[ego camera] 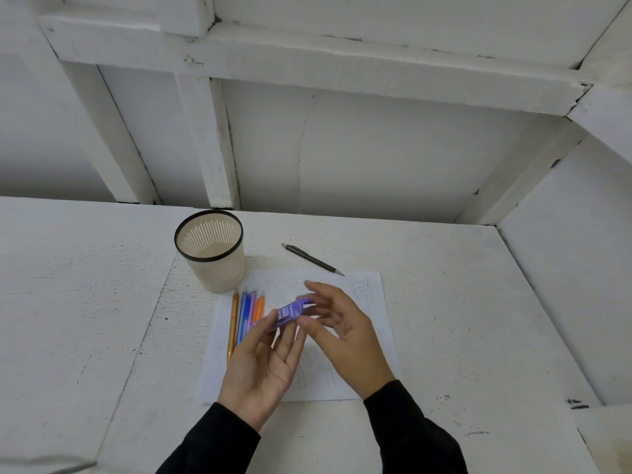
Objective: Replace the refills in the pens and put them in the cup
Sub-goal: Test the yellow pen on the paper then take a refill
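Plainly the grip belongs to the left hand (263,364): thumb and fingertips pinch the near end of the purple refill packet (289,313), above the paper (362,295). The right hand (342,330) meets its far end, fingers loose; pinching or not, I cannot tell. Thin, light, probably slippery film: hold it by the edges. Pens (242,316) lie just left; the cup (219,268) stands farther off on the bench (85,285).

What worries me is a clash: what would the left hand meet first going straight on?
Likely the right hand, just past the packet the left hand pinches; depth unclear.
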Motion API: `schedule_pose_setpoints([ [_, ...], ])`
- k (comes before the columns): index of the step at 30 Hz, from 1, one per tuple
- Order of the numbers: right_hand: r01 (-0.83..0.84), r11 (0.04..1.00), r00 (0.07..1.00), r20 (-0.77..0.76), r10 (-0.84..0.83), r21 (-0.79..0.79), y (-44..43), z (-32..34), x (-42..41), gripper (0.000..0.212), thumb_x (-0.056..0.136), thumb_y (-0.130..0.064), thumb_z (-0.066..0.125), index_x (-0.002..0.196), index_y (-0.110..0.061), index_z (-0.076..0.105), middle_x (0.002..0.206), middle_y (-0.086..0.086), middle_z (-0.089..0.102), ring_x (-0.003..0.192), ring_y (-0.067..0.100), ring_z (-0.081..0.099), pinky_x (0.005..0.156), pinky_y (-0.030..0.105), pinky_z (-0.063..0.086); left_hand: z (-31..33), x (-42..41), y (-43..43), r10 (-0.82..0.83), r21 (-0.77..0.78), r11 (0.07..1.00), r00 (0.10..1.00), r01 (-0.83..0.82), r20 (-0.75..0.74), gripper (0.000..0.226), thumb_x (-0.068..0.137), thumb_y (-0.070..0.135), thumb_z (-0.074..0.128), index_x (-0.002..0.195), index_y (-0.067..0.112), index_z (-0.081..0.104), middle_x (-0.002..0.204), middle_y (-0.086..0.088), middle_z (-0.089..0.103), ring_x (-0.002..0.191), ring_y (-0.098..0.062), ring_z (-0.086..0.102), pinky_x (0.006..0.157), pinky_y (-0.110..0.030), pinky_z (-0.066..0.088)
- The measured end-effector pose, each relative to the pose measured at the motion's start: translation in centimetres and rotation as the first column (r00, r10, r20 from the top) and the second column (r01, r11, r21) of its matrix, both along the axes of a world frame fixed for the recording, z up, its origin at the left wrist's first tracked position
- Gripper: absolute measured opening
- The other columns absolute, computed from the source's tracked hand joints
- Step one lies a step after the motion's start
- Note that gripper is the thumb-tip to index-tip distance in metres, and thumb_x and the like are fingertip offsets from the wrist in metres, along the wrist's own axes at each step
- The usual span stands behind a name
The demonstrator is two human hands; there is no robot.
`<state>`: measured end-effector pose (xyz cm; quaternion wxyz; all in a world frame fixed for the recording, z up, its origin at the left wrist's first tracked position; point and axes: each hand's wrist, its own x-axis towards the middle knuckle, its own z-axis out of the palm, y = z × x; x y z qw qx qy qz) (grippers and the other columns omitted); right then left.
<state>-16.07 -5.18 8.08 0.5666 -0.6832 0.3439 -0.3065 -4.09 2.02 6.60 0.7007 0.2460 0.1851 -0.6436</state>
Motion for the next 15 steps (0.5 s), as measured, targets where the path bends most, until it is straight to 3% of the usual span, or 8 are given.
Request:
schedule_pose_setpoints([
  [4,0.019,0.999,0.995,0.101,-0.024,0.051,-0.6,0.5,0.6,0.026,0.087,-0.007,0.065,0.11,-0.019,0.066,0.1,0.0,0.07,0.096,0.015,0.066,0.085,0.027,0.053,-0.1,0.4,0.6,-0.127,-0.028,0.991,0.988,0.13,0.086,0.061,0.041,0.006,0.094,0.096,0.006,0.068,0.102,-0.017,0.07,0.094,-0.03,0.07,0.071,-0.047,0.059],
  [5,0.007,0.998,0.992,0.122,-0.015,0.068,-0.8,0.5,0.7,0.025,0.087,-0.005,0.065,0.109,-0.017,0.067,0.098,0.003,0.07,0.093,0.017,0.066,0.082,0.028,0.054,0.1,0.6,0.8,-0.177,0.004,0.984,0.972,0.178,0.153,0.064,0.038,0.009,0.096,0.094,0.008,0.067,0.095,-0.014,0.071,0.09,-0.03,0.071,0.069,-0.046,0.059],
  [7,-0.027,0.997,0.992,0.124,0.019,0.069,-1.2,0.6,0.9,0.022,0.088,-0.003,0.062,0.107,-0.013,0.067,0.097,0.004,0.071,0.089,0.02,0.067,0.078,0.029,0.056,0.4,1.0,0.9,-0.273,0.1,0.962,0.904,0.254,0.329,0.046,0.048,0.019,0.093,0.084,0.01,0.066,0.082,-0.012,0.07,0.079,-0.027,0.069,0.063,-0.043,0.059],
  [9,-0.053,0.997,0.993,0.106,0.047,0.055,-1.5,0.3,1.1,0.018,0.09,-0.002,0.059,0.104,-0.009,0.068,0.096,0.002,0.071,0.087,0.019,0.066,0.075,0.029,0.056,0.6,1.6,0.9,-0.357,0.185,0.934,0.773,0.306,0.524,0.02,0.061,0.021,0.078,0.072,0.013,0.064,0.076,-0.01,0.067,0.069,-0.022,0.063,0.061,-0.036,0.059],
  [10,-0.06,0.997,0.993,0.104,0.054,0.057,-1.6,0.2,1.2,0.016,0.09,-0.002,0.058,0.102,-0.007,0.068,0.095,0.003,0.071,0.086,0.02,0.066,0.076,0.029,0.055,0.5,2.0,0.9,-0.383,0.195,0.921,0.692,0.337,0.612,0.018,0.065,0.022,0.078,0.069,0.013,0.063,0.077,-0.01,0.066,0.066,-0.02,0.062,0.061,-0.034,0.058],
  [13,-0.091,0.992,0.992,0.098,0.082,0.089,-1.8,-0.3,1.6,0.016,0.092,-0.003,0.057,0.102,-0.005,0.068,0.097,0.01,0.07,0.089,0.027,0.066,0.08,0.033,0.056,0.8,3.1,1.0,-0.373,0.189,0.907,0.51,0.377,0.775,0.03,0.062,0.026,0.087,0.076,0.012,0.065,0.084,-0.015,0.07,0.07,-0.021,0.065,0.064,-0.028,0.055],
  [15,-0.103,0.988,0.994,0.037,0.1,0.111,-2.3,-0.6,1.9,0.018,0.093,-0.012,0.057,0.108,-0.012,0.067,0.103,0.006,0.07,0.092,0.023,0.067,0.081,0.033,0.057,0.6,3.3,0.9,-0.383,0.285,0.911,0.356,0.299,0.852,0.033,0.068,0.025,0.085,0.09,0.012,0.064,0.085,-0.01,0.073,0.075,-0.024,0.069,0.065,-0.024,0.055],
])
